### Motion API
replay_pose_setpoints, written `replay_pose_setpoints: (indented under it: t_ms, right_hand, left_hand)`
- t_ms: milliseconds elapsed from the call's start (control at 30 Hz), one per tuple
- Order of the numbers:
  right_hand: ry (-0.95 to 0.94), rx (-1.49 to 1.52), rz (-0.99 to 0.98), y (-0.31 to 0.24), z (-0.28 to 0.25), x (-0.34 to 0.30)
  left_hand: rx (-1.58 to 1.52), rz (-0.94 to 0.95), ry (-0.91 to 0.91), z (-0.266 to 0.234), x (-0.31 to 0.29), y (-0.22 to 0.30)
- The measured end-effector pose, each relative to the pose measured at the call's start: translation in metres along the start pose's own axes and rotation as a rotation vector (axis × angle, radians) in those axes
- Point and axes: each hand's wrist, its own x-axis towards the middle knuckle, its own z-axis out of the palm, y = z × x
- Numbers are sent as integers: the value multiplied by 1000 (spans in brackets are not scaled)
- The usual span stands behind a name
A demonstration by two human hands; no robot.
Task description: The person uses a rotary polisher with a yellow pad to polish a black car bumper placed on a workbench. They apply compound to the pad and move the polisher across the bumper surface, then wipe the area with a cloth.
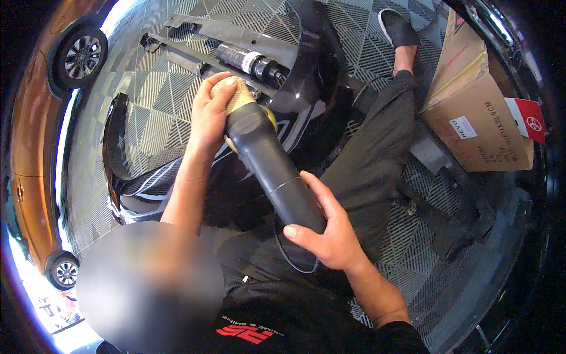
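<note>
Across my lap lies a black and yellow car polisher (263, 152), tilted with its head away to the left. My left hand (211, 107) wraps round the yellow, textured head; the thumb lies over its top. Toward the rear end of the black body, my right hand (324, 227) grips from the side, thumb near and fingers on the far side. Part of a yellow round pad (272, 120) shows beside the head; its face is hidden. From the rear end, a dark cord (289, 259) loops down. Under and beyond the polisher sits a glossy black car bumper (154, 190).
A black cylindrical tool (250, 62) lies beside long dark trim pieces (183, 56) on the patterned tile floor (138, 65). An open cardboard box (471, 118) stands right. An orange car (35, 147) is at far left. My outstretched leg (377, 130) borders the bumper. A blurred disc hides the lower left.
</note>
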Motion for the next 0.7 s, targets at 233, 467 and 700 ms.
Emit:
replay_pose_setpoints:
  t_ms: [233, 467, 700]
  right_hand:
    - [110, 59, 15, -8, -41, 24]
    - [150, 118, 17, -17, -88, 66]
    - [153, 150, 50, -28, -128, 101]
  left_hand:
    - [7, 51, -23, 60, 39, 1]
    - [104, 70, -70, 106, 92, -1]
    - [133, 79, -139, 136, 145, -13]
